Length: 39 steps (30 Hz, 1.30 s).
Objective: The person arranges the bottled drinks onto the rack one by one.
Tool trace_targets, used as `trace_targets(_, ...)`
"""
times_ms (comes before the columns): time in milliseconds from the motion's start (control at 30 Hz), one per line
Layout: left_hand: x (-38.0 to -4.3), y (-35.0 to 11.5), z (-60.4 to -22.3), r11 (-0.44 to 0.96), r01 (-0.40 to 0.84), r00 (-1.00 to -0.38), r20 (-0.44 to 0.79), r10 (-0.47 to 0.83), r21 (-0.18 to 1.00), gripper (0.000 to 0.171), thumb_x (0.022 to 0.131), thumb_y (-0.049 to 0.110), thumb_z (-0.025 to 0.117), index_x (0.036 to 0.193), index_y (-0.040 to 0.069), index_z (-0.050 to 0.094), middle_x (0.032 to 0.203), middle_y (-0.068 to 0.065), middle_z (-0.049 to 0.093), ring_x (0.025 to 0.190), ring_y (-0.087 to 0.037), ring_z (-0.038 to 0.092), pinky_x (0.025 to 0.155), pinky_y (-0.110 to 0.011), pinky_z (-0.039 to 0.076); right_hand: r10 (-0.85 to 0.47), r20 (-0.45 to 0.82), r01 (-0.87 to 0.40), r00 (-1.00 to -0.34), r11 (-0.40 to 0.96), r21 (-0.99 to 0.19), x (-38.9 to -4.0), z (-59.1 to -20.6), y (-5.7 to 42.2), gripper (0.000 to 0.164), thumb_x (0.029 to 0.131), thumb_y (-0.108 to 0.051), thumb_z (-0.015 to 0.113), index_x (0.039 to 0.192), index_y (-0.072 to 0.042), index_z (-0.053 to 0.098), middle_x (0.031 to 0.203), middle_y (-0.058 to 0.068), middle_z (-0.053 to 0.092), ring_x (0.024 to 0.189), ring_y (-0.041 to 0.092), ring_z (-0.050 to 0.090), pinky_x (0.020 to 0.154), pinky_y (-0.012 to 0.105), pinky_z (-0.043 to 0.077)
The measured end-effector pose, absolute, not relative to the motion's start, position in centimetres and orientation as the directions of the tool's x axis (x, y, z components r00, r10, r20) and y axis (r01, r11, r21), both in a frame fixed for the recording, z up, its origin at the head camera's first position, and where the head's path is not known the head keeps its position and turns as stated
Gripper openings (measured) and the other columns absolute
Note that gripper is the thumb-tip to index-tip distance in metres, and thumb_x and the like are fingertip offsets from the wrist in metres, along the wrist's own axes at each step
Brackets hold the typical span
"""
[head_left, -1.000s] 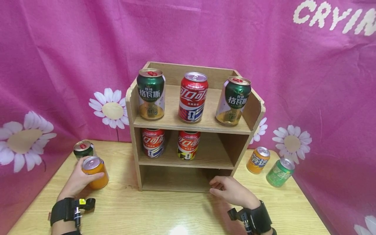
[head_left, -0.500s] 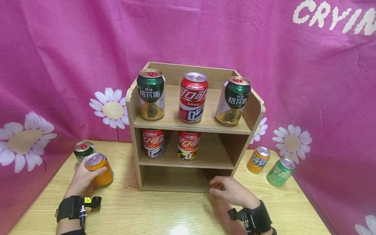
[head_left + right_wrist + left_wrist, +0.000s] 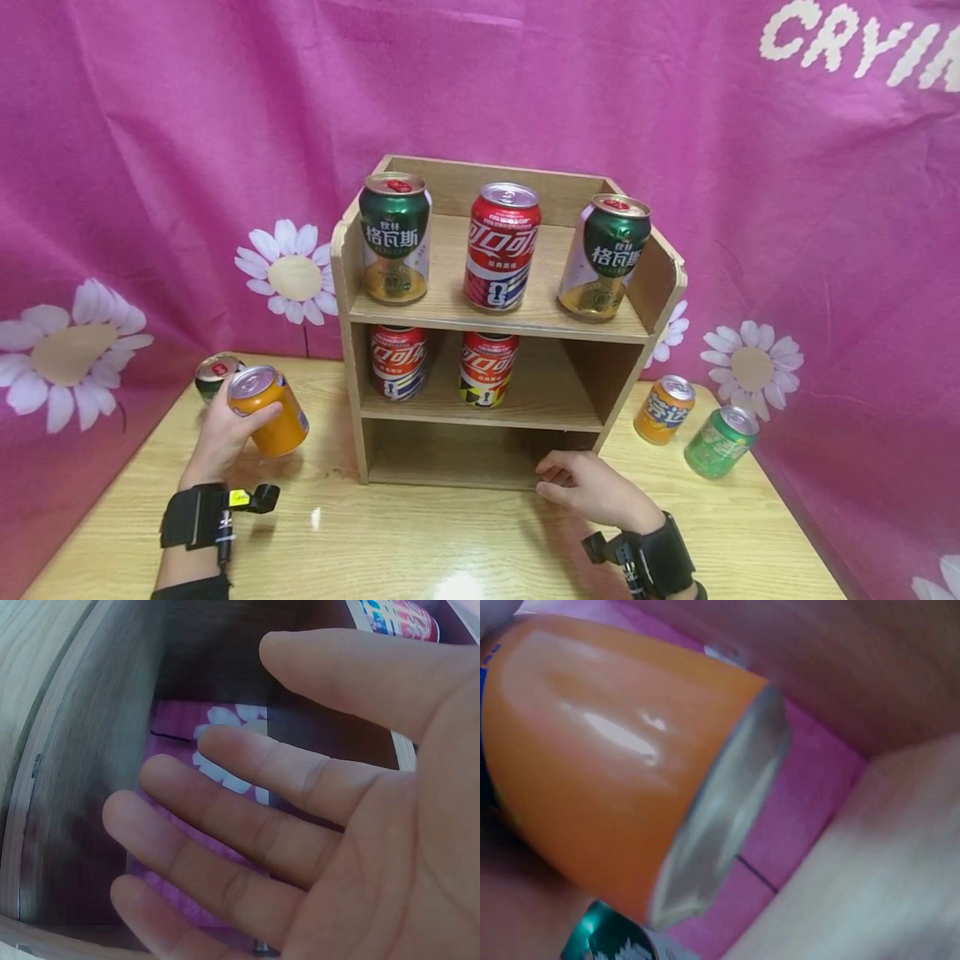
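My left hand (image 3: pixel 225 433) grips an orange soda can (image 3: pixel 279 425), thumb across its front, and holds it tilted over the table left of the wooden shelf (image 3: pixel 480 329). The left wrist view shows the bare silver bottom of that orange can (image 3: pixel 622 765) off the table. Just behind it stands a dark green can (image 3: pixel 213 375), partly hidden by the hand. In front of the lowest compartment's right end is my right hand (image 3: pixel 600 492), holding nothing. From the right wrist, the palm and loosely bent fingers (image 3: pixel 247 825) show before the compartment.
Green-and-gold cans (image 3: pixel 395 237) flank a red cola can (image 3: pixel 502 247) on the top level. Two more red cola cans (image 3: pixel 487 371) stand on the middle level. Right of the shelf are an orange can (image 3: pixel 664 410) and a light green can (image 3: pixel 722 442). A pink cloth (image 3: pixel 480 75) hangs behind.
My left hand has lifted the orange soda can, tilted it and carried it right, farther from the green can. The right hand stays in place; the head view has shifted slightly.
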<state>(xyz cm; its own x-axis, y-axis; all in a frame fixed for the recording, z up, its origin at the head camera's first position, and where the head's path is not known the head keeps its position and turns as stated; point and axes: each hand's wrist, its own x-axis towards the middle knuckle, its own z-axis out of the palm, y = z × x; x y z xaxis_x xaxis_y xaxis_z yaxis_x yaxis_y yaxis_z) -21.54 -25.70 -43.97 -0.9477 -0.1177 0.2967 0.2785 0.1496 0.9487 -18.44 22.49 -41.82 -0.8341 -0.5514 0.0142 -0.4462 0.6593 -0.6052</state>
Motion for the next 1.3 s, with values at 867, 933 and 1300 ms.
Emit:
trace_targets(867, -19.2, -21.1, -38.8, -0.071, 0.451, -0.889, 0.44, -0.126, 0.89, 0.047, 0.077, -0.011, 0.062, 0.114, 0.017, 0.054, 0.102, 0.003, 0.062, 0.09, -0.01, 0.059, 0.078, -0.019, 0.049, -0.553, 0.002, -0.443, -0.833, 0.664, -0.602, -18.5, -41.9, 22.6, 0.026, 0.09, -0.025, 0.064, 0.103, -0.002, 0.064, 0.087, -0.004, 0.064, 0.079, 0.011, 0.061, 0.068, 0.026, 0.05)
trace_targets(933, -18.9, -20.8, -38.3, -0.08, 0.458, -0.886, 0.447, -0.127, 0.885, 0.048, 0.076, -0.011, 0.062, 0.114, 0.017, 0.055, 0.103, 0.002, 0.062, 0.091, -0.011, 0.059, 0.079, -0.019, 0.049, -0.557, 0.007, -0.448, -0.83, 0.66, -0.603, -18.5, -41.9, 22.6, 0.026, 0.09, -0.025, 0.064, 0.102, -0.001, 0.064, 0.086, -0.004, 0.064, 0.078, 0.011, 0.061, 0.068, 0.026, 0.05)
trace_targets(1300, -16.7, -19.3, -36.1, -0.049, 0.455, -0.889, 0.45, -0.089, 0.889, 0.052, 0.075, -0.012, 0.064, 0.119, 0.012, 0.049, 0.106, 0.0, 0.059, 0.095, -0.012, 0.058, 0.081, -0.019, 0.048, -0.564, 0.006, -0.454, -0.826, 0.658, -0.602, -18.5, -41.8, 22.3, 0.025, 0.09, -0.023, 0.064, 0.101, -0.001, 0.063, 0.086, -0.003, 0.064, 0.078, 0.011, 0.06, 0.068, 0.026, 0.05)
